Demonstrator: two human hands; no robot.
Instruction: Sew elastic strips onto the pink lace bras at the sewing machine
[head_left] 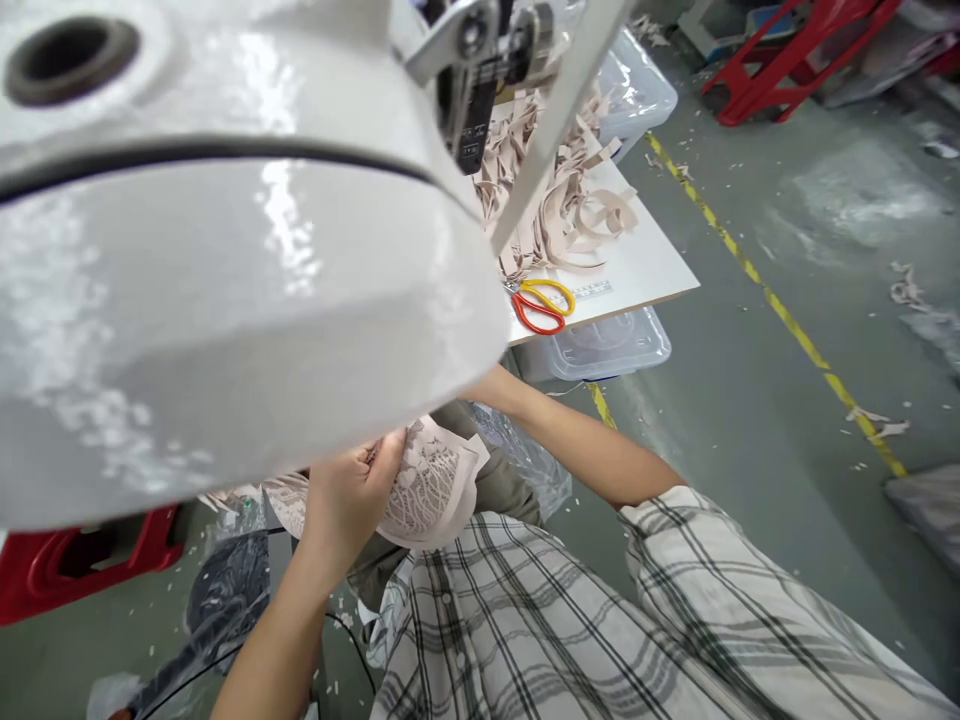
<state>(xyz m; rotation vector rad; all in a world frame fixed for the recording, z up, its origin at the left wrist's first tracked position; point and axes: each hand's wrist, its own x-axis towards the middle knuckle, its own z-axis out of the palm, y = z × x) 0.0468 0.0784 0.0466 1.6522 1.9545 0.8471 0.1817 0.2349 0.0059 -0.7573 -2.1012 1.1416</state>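
Head view: left hand (pixel 352 495) closes its fingers on the lace bra cup (pixel 435 490) under the sewing machine (pixel 225 280); right hand is hidden, grip unknown. Better keep the edge flat.

The left hand (pixel 352 495) is below the machine (pixel 225 300), fingers curled shut, forearm bare and slanting up from the lower left. The right forearm reaches up under the machine; its hand is hidden behind it.
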